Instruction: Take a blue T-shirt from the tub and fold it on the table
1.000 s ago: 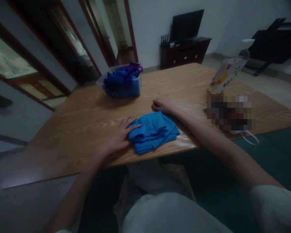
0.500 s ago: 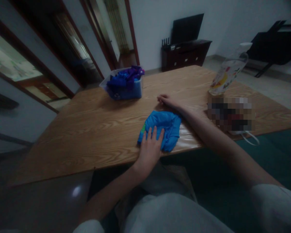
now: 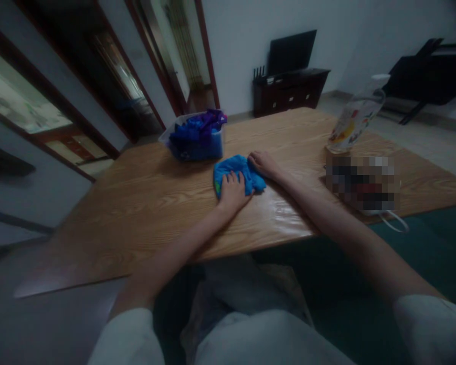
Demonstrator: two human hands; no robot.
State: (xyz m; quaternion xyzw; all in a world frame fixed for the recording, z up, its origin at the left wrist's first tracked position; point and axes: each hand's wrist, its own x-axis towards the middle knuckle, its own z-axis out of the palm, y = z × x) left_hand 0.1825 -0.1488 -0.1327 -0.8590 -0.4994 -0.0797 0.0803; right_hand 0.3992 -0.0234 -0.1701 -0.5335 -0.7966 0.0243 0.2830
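Your left hand [image 3: 233, 191] lies spread on blue cloth [image 3: 231, 165]; right hand [image 3: 264, 163] at its edge, grip unclear. Bottle [image 3: 357, 117], two o'clock: label [image 3: 345, 133] illegible.

You have no readable text, brand or number in view. The clear bottle [image 3: 355, 121] bears coloured print, red and yellow included, too blurred for you to read. The pale mark [image 3: 185, 154] on the plastic bin [image 3: 205, 152] and the green print [image 3: 218, 187] on your blue cloth [image 3: 228, 166] are likewise illegible.
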